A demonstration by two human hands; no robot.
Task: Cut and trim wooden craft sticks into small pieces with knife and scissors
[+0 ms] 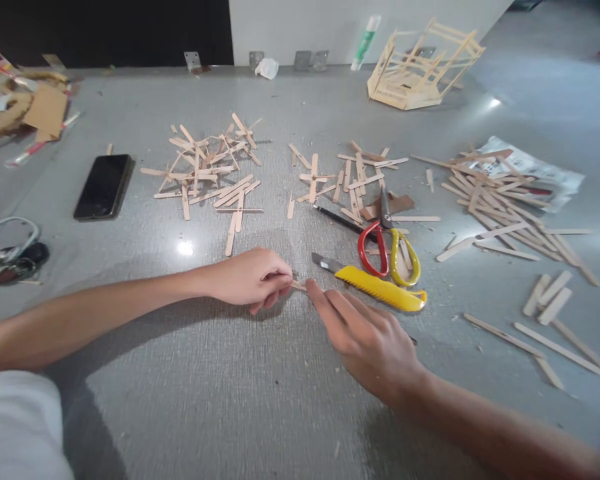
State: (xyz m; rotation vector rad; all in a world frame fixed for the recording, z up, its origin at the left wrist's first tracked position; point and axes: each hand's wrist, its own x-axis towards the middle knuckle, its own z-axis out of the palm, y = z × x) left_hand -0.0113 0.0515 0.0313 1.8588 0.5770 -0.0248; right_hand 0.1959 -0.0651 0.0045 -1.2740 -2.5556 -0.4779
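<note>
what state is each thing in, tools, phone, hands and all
Held stick: pinched in left hand
Right hand: at held stick's other end
Yellow cutter: blade out
Scissors: lying flat, blades together
Phone: flat, screen dark
Green-and-white tube: upright
Stick frame: assembled, open-sided
White wad: crumpled
Stick pile: loose, overlapping

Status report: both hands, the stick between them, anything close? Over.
Left hand pinching wooden stick. Right hand at its other end. Yellow cutter and scissors just beyond right hand.

Left of the cutter (377, 288), the left hand (247, 277) pinches a stick (299, 285) that the right hand (373, 337) touches; scissors (385, 215) lie beyond the cutter.
</note>
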